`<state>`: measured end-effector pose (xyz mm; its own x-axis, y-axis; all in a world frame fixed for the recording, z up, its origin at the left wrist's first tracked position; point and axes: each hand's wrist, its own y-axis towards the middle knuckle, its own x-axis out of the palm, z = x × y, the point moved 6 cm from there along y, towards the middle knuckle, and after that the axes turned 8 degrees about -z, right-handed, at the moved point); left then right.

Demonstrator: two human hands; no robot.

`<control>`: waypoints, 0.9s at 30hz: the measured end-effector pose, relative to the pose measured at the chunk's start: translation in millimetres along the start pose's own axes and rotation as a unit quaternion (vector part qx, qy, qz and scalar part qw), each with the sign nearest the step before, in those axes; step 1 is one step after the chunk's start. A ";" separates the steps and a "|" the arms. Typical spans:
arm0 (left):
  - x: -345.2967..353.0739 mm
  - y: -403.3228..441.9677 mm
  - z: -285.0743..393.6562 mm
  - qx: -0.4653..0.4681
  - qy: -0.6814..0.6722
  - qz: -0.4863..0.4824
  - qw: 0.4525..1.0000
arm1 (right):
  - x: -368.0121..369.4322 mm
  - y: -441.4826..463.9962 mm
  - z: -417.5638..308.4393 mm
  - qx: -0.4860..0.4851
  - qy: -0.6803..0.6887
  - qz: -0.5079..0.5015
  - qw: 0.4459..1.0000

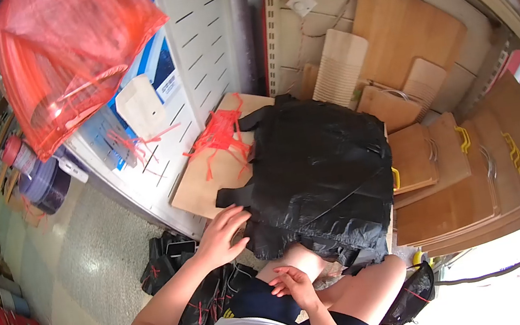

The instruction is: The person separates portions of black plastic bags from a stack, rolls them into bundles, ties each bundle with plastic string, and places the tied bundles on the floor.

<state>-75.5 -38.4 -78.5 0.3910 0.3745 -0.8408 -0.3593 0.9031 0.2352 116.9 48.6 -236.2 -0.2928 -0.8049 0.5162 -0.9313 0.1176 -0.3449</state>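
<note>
A stack of black plastic bags (324, 166) lies spread flat, with handle loops sticking out at its left side. My left hand (222, 235) is at the stack's near left corner, just below a handle loop. Its fingers are stretched and the thumb stands apart; whether the fingertips touch the plastic I cannot tell. Over my lap, short of the stack's near edge, my right hand (294, 286) has loosely bent fingers, apart from one another, with nothing visible in them. Red plastic strips (222, 131) lie tangled on the light wooden board (200, 188) beside the bags.
Wooden cutting boards (441, 182), some with yellow handles, lean at the right. More boards (412, 32) stand against the back wall. A red plastic bag (78, 48) hangs at upper left by a white slotted panel (204, 36). Tied black bundles (204, 305) lie on the floor to my left.
</note>
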 end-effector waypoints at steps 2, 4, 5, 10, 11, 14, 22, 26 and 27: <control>6.8 34.9 22.9 0.069 0.048 -0.025 0.996 | -0.1 -0.3 0.8 0.000 0.000 -0.006 1.000; 13.0 55.0 37.9 0.116 0.089 -0.056 0.988 | -1.2 -0.1 1.9 0.000 0.000 -0.017 1.000; 19.4 63.2 40.3 0.135 0.102 -0.072 0.983 | -2.3 -0.4 2.8 -0.006 0.004 -0.022 1.000; 40.4 83.3 35.0 0.171 0.150 -0.125 0.966 | -3.6 -2.8 2.7 -0.017 0.015 -0.039 0.999; 37.3 88.1 33.1 0.160 0.117 -0.133 0.971 | -2.5 -2.9 1.7 -0.015 0.016 -0.039 0.999; 22.1 104.8 32.8 0.122 0.018 -0.134 0.983 | -3.1 0.0 3.0 -0.013 0.010 -0.046 0.999; 9.8 149.9 14.6 0.055 -0.113 -0.295 0.947 | -4.2 -1.6 3.7 -0.018 0.009 -0.052 0.998; 9.1 165.7 -1.4 0.016 -0.074 -0.206 0.976 | -2.7 -2.2 0.4 -0.015 0.004 -0.051 0.999; 7.6 168.6 -1.0 0.008 -0.096 -0.206 0.974 | -3.1 -1.6 0.5 -0.015 0.002 -0.050 0.999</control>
<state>-133.9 116.5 -45.8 0.6514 0.0109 -0.7586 -0.1252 0.9877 -0.0934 119.3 50.6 -237.6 -0.1983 -0.8113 0.5499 -0.9620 0.0537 -0.2677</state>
